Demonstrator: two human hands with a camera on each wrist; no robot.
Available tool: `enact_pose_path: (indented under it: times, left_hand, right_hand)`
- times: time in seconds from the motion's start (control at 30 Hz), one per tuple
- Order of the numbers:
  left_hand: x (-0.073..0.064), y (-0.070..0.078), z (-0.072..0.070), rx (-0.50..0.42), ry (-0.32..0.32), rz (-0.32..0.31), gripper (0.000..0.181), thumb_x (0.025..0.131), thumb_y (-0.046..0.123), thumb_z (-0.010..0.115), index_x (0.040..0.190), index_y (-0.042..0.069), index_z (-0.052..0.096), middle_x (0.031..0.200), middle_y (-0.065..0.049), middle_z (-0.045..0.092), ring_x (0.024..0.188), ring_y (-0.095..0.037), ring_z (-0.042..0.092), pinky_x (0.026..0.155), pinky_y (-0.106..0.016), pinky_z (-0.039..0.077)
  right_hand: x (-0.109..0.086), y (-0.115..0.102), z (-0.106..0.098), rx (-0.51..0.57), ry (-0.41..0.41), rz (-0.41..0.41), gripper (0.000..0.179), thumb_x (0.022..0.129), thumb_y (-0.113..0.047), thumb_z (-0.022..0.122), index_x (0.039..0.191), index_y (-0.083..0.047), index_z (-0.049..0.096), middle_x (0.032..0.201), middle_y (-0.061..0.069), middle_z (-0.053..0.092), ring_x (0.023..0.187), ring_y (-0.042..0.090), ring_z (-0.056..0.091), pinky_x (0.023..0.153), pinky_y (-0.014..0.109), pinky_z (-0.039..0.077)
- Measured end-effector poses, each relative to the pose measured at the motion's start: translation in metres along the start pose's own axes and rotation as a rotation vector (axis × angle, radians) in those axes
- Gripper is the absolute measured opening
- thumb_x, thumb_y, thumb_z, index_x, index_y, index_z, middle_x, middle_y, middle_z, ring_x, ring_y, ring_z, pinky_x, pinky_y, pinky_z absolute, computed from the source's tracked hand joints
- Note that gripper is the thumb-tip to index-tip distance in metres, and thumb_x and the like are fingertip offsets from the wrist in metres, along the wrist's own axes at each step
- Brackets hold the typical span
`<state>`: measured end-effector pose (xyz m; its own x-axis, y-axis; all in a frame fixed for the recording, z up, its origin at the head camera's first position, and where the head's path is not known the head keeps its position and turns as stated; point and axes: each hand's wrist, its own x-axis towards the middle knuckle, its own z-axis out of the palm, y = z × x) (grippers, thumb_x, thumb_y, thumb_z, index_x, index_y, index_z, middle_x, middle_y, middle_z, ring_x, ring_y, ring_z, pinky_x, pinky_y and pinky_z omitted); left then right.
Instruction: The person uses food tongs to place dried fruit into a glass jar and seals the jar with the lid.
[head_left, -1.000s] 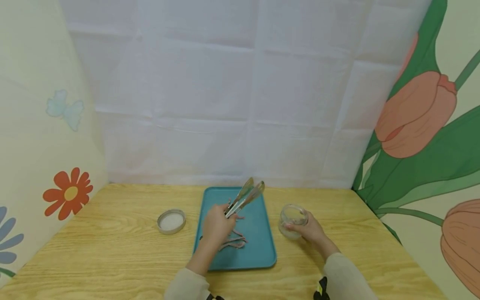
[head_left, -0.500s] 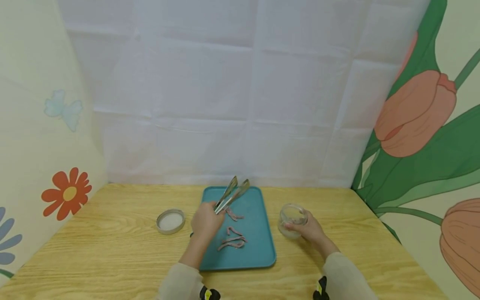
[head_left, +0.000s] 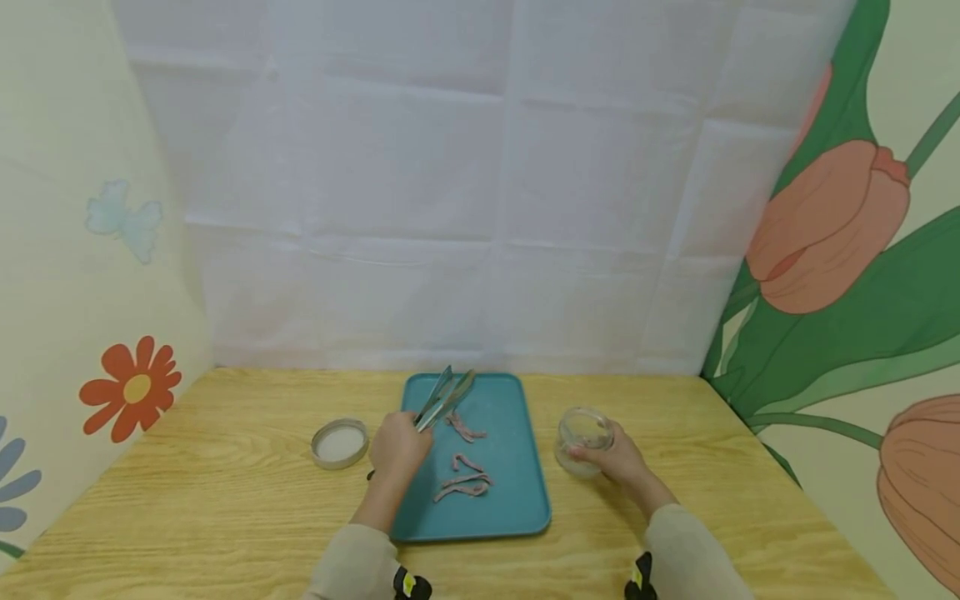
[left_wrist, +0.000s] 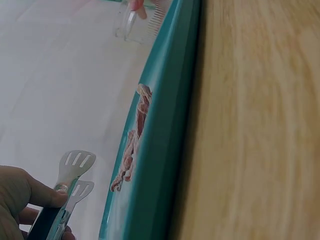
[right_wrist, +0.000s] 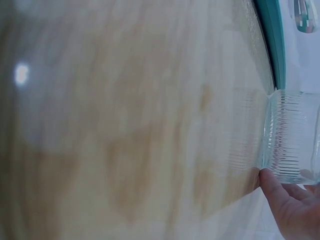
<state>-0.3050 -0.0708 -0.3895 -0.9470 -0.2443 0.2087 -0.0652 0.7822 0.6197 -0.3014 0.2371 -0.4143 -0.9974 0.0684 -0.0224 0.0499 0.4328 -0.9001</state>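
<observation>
My left hand (head_left: pixel 400 446) grips metal tongs (head_left: pixel 447 402) by their dark handles, over the left side of a blue tray (head_left: pixel 513 496). Their slotted heads (left_wrist: pixel 76 167) stand apart with nothing between them in the left wrist view. Several pinkish strips, like raw meat, lie on the tray: one small bunch (head_left: pixel 467 430) towards the back and a looser group (head_left: pixel 467 479) nearer the front. Right of the tray, my right hand (head_left: pixel 624 460) holds a clear glass jar (head_left: pixel 585 429), thumb and fingers around its side. Ribbing shows on the jar wall (right_wrist: pixel 285 140) in the right wrist view.
A round lid (head_left: pixel 339 443) with a pale inside lies on the wooden table (head_left: pixel 225 492), left of the tray. White cloth (head_left: pixel 397 208) hangs behind the table. Flower-painted panels (head_left: pixel 832 225) close in both sides.
My left hand has moved left across the tray with the tongs, whose heads are now lower, uncovering the strips. My right hand and the jar have stayed in place.
</observation>
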Motion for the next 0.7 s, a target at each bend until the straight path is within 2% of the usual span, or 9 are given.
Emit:
enact_pose_path:
  times: [0.23, 0.4, 0.57, 0.7]
  left_hand:
    - [0.002, -0.007, 0.000, 0.022, -0.014, -0.024, 0.015, 0.070, 0.015, 0.059, 0.079, 0.004, 0.064, 0.070, -0.011, 0.055, 0.059, -0.028, 0.053, 0.042, -0.040, 0.037]
    - [0.004, -0.010, 0.001, 0.054, -0.028, -0.021, 0.020, 0.071, 0.014, 0.057, 0.086, 0.003, 0.064, 0.074, -0.014, 0.055, 0.065, -0.033, 0.055, 0.045, -0.043, 0.038]
    - [0.004, -0.011, 0.003, 0.064, -0.038, -0.018, 0.025, 0.070, 0.011, 0.055, 0.091, 0.004, 0.065, 0.075, -0.014, 0.054, 0.064, -0.029, 0.053, 0.044, -0.041, 0.037]
    - [0.004, -0.011, 0.005, 0.072, -0.035, -0.007, 0.024, 0.069, 0.009, 0.054, 0.089, 0.006, 0.067, 0.073, -0.012, 0.054, 0.061, -0.026, 0.051, 0.043, -0.039, 0.036]
  right_hand:
    - [0.001, 0.002, 0.001, 0.020, -0.010, 0.005, 0.094, 0.064, -0.031, 0.075, 0.131, 0.004, 0.020, 0.128, 0.029, 0.028, 0.114, 0.038, 0.030, 0.088, 0.048, 0.029]
    - [0.001, 0.002, 0.001, 0.020, -0.007, 0.000, 0.094, 0.063, -0.032, 0.075, 0.131, 0.004, 0.021, 0.127, 0.029, 0.029, 0.114, 0.038, 0.031, 0.088, 0.048, 0.029]
    - [0.001, 0.002, 0.000, 0.017, -0.003, -0.007, 0.093, 0.064, -0.032, 0.075, 0.131, 0.004, 0.022, 0.127, 0.029, 0.030, 0.113, 0.038, 0.032, 0.088, 0.048, 0.029]
    - [0.001, 0.002, 0.000, 0.006, 0.000, -0.007, 0.094, 0.064, -0.032, 0.075, 0.131, 0.004, 0.022, 0.127, 0.029, 0.029, 0.113, 0.039, 0.032, 0.087, 0.048, 0.030]
